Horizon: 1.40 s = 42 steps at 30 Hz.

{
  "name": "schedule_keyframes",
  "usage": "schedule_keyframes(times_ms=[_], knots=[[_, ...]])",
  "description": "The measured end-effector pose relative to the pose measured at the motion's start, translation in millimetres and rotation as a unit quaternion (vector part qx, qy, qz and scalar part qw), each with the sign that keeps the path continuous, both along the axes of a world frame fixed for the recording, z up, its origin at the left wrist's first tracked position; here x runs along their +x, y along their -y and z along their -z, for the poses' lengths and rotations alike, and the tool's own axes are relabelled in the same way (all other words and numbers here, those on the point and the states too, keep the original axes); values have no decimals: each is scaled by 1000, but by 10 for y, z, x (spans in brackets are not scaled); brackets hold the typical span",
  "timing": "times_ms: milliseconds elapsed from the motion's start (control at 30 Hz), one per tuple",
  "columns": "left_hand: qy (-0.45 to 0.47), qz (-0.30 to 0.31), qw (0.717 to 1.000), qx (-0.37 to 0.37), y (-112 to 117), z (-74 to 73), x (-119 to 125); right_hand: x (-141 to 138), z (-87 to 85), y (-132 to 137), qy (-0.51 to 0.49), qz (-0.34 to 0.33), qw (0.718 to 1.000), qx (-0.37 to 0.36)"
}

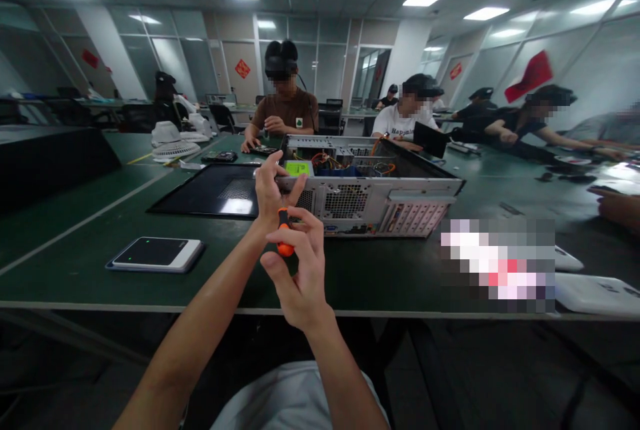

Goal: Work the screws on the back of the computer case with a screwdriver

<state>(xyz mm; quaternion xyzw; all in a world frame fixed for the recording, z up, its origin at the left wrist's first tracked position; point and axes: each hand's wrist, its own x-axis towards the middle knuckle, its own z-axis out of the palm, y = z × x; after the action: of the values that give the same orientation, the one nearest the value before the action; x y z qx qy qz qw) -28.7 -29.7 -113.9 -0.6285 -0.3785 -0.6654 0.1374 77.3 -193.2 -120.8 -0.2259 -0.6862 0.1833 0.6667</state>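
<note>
A desktop computer case [415, 189] lies on its side with its top open and its back panel towards me. My left hand [270, 193] is at its near left corner, fingers at the side and thumb against the back panel. In my right hand [305, 267] is an orange and black screwdriver [285, 243], held between thumb and fingers. Its handle end points towards me; the tip is hidden behind the handle and my left hand. Inside the case, cables and a power supply with a bright green label [299, 169] show.
A black side panel [205, 190] lies left of the case. A white and black device [155, 253] sits near the table's front edge. White items [595, 293] lie at the right, beside a blurred patch. Across the table, a person [287, 107] handles a small part; other people sit farther right.
</note>
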Motion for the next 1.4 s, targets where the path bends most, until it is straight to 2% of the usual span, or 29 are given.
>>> schedule_keyframes(times_ms=[100,267,400,500,667,767,833,1000,1200,1300,1400], knots=[[27,2,999,25,11,21,2,-22,24,-8,-2,10,1000,6],[44,30,998,19,-20,4,-8,-66,64,-56,-71,-45,996,-11],[23,43,997,56,-50,-4,-16,-28,16,-44,-21,-26,999,-5],[-5,36,996,77,-65,8,-26,1,4,-23,5,-24,1000,1],[-7,-2,999,43,-55,11,-25,-4,40,-21,-3,-99,995,-14],[-21,-26,999,38,-33,-27,-16,-5,26,-10,-10,-114,993,-1],[-30,-38,998,40,-16,-57,-18,-3,7,7,-6,-100,995,4],[-67,-51,996,19,42,-97,-50,-42,1,28,10,-14,1000,-3],[-96,-36,994,41,65,-148,-64,-101,-1,-18,-70,-12,998,2],[-112,-25,993,40,42,-160,-74,-88,-20,-13,-39,38,998,20],[-118,-37,992,38,18,-144,-90,-65,-14,-7,-26,46,998,42]])
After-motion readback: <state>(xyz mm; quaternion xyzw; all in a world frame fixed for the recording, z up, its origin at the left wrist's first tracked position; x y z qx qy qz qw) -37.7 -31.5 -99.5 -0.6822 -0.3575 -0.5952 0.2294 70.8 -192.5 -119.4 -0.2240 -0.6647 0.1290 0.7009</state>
